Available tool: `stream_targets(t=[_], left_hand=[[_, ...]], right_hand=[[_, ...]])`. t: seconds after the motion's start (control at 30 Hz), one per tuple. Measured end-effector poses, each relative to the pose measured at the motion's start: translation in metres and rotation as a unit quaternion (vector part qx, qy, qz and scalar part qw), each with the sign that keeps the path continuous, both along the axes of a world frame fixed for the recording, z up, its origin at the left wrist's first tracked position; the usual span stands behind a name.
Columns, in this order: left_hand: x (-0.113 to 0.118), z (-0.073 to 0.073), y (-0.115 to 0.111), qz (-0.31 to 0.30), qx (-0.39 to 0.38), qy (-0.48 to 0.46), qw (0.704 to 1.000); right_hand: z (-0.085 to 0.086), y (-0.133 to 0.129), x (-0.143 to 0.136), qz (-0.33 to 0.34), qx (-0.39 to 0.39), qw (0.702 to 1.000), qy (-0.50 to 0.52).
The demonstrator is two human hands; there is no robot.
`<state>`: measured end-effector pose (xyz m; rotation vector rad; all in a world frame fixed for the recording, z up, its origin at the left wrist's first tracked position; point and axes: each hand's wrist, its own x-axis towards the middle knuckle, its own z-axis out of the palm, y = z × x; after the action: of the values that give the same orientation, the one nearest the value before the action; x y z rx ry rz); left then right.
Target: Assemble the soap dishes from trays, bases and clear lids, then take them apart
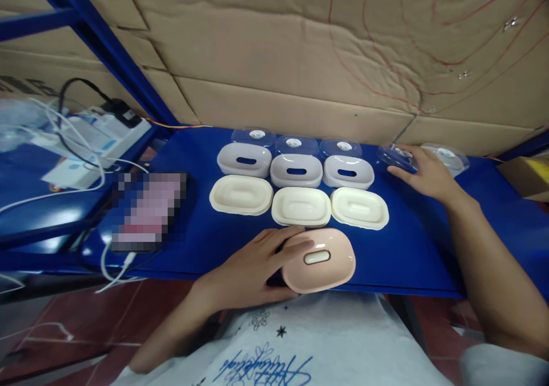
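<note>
At the table's front edge my left hand (268, 260) holds a pink oval case (337, 263) with a cream piece showing in its slot. My right hand (429, 174) reaches to the back right, its fingers around the edge of a clear lid (397, 158) that bears a round sticker. Another clear lid (450, 160) lies just beyond that hand. Three cream oval trays (300, 206) form a row in front of three pale lilac oval shells (297, 171) with slots. Behind the shells stand three clear lids (295, 144) with stickers.
On the left of the blue table (193, 237) lies a phone (150, 211) with a white cable. Further left are power strips (103, 140) with tangled cords. Cardboard (274, 48) rises behind the table, and a small carton (525, 177) sits at the far right.
</note>
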<state>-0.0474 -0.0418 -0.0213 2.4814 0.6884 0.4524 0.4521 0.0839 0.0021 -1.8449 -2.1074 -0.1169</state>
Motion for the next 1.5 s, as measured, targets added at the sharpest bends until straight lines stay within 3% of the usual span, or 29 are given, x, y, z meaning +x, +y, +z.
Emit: stream_targets(t=[0.53, 0.83, 1.03, 1.17, 1.5], left_hand=[[-0.001, 0.000, 0.000, -0.003, -0.007, 0.009, 1.000], [0.000, 0.002, -0.001, -0.002, -0.010, 0.020, 1.000], [-0.001, -0.001, -0.001, -0.002, -0.004, 0.012, 1.000], [-0.001, 0.000, 0.000, -0.001, -0.013, 0.005, 1.000], [0.000, 0.003, 0.000, -0.007, -0.020, 0.011, 1.000]], right_hand=[[-0.030, 0.015, 0.029, 0.036, -0.043, 0.998, 0.015], [-0.031, 0.018, 0.022, -0.022, -0.136, 0.991, -0.005], [-0.035, 0.019, 0.013, 0.020, -0.047, 0.998, 0.027], [-0.032, 0.020, 0.008, 0.002, 0.019, 1.000, 0.014], [-0.029, 0.017, -0.007, 0.074, 0.036, 0.996, 0.029]])
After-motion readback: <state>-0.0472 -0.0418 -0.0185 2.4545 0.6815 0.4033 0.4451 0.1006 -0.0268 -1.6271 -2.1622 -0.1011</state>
